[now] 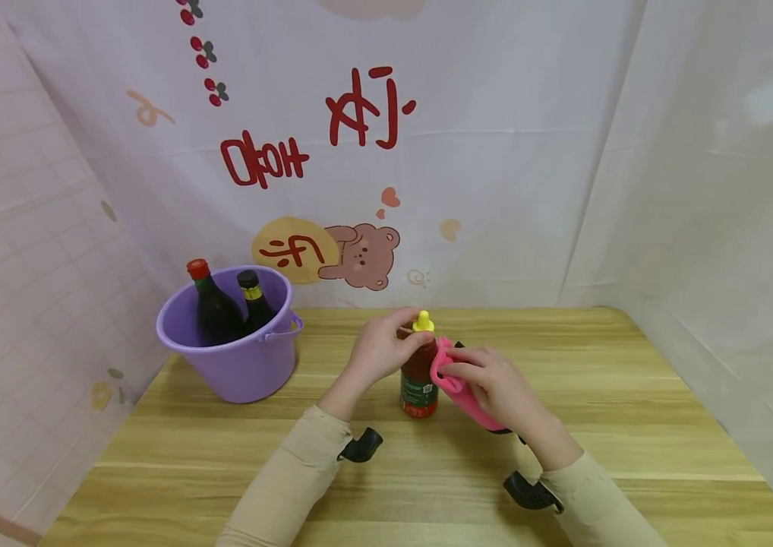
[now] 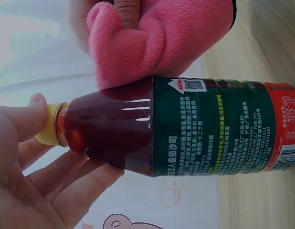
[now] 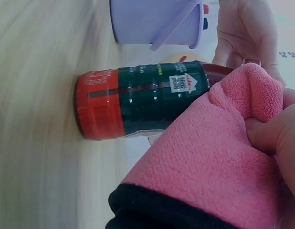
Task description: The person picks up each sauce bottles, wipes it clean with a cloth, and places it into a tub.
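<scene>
A ketchup bottle (image 1: 419,380) with a yellow pointed cap (image 1: 424,322) and a green and red label stands upright on the wooden table. My left hand (image 1: 383,348) holds it at the neck, thumb by the cap and fingers around the far side, as the left wrist view shows. My right hand (image 1: 496,384) grips a bunched pink cloth (image 3: 200,152) with dark edging. The cloth touches the bottle's upper side in the left wrist view (image 2: 138,52). Part of the right fingers is hidden in its folds.
A purple bucket (image 1: 243,372) stands at the table's left. Inside it lean two dark bottles, one with a red cap (image 1: 198,268), the other with a black cap (image 1: 247,279). Behind the table (image 1: 598,395) hangs a printed white curtain (image 1: 496,190).
</scene>
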Motion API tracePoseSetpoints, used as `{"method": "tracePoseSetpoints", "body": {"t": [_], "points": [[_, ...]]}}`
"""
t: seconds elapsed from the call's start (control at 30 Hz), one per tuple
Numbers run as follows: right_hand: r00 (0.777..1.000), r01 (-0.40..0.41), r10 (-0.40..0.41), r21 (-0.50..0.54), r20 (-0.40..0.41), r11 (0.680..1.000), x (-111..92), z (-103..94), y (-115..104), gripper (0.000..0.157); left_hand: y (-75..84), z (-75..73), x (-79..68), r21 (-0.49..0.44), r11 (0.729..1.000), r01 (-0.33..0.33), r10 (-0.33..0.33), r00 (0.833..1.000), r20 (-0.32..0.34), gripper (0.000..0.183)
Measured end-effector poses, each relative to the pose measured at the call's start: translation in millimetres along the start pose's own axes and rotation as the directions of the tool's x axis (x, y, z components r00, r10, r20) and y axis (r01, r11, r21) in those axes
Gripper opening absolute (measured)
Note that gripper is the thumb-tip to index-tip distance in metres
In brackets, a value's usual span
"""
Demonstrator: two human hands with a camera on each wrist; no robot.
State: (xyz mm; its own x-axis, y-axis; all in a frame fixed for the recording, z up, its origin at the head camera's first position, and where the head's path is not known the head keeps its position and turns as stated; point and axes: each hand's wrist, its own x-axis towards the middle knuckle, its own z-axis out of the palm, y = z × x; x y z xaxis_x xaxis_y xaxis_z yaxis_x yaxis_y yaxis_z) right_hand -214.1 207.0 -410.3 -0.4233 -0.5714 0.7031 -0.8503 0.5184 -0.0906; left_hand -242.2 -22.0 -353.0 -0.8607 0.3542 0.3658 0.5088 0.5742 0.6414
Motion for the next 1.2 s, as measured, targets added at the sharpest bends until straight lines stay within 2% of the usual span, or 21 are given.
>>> {"method": "tracePoseSetpoints", "body": {"t": [0.87, 1.2], "points": [[0.991, -0.060, 0.062, -0.022, 0.121, 0.998, -24, 16.7, 0, 0.040, 2.0, 0.1, -0.4, 0.000, 1.000, 0.022, -0.022, 1.000, -0.010, 0.036], [0.969, -0.065, 0.075, -0.051, 0.235, 0.997, -28, 23.8, 4, 0.038, 2.5, 0.2, -1.4, -0.005, 1.000, 0.015, -0.015, 1.000, -0.009, 0.035]]}}
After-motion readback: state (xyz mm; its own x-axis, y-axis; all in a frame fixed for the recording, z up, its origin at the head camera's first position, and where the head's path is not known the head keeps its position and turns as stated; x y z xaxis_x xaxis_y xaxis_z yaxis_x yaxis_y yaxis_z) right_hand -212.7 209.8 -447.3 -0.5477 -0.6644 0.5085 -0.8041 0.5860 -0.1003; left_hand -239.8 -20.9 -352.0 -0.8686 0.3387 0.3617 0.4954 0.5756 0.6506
